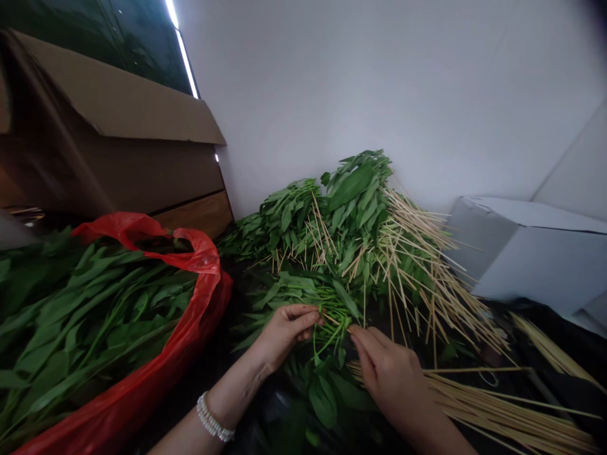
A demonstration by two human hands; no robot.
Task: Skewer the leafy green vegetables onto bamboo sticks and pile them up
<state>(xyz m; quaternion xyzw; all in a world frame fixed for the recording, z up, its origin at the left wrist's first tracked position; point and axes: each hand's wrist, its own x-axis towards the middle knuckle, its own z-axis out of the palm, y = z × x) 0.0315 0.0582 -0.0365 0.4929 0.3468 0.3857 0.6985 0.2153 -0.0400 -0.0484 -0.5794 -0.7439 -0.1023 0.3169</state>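
Observation:
My left hand point(291, 325), with a beaded bracelet point(213, 420) on its wrist, pinches the green stem of a leafy vegetable between thumb and fingers. Closed on a thin bamboo skewer point(333, 321), my right hand point(389, 363) is just to the right, and the skewer spans the small gap between the hands. Right behind my fingers lies a loose bunch of leafy green stems point(308, 287). More loose leaves point(327, 395) hang or lie below the hands. The fingertips of my right hand are partly hidden by its back.
A red plastic bag point(208, 272) full of greens stands at left, before a cardboard box point(133, 164). Skewered greens point(355, 196) are piled against the white wall point(379, 76). Loose skewers point(502, 411) lie at lower right, near a white box point(545, 253).

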